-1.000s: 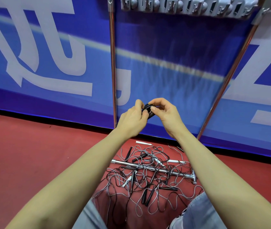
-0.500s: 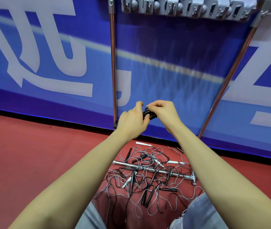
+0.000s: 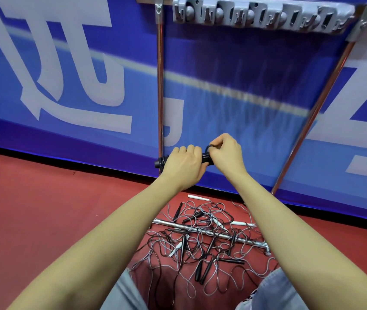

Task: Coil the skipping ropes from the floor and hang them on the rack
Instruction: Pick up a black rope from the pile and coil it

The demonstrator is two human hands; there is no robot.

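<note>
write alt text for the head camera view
Both hands hold a coiled black skipping rope in the air: the left hand grips the handles, the right hand pinches a loop. A tangled pile of ropes lies on the red floor below a grey hook rack.

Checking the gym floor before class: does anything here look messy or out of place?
Yes. A tangled heap of skipping ropes sprawls on the red floor, looped over the rack's chrome base bar. The grey hook strip above carries no ropes. Both hands grip one black rope bundle.
</note>
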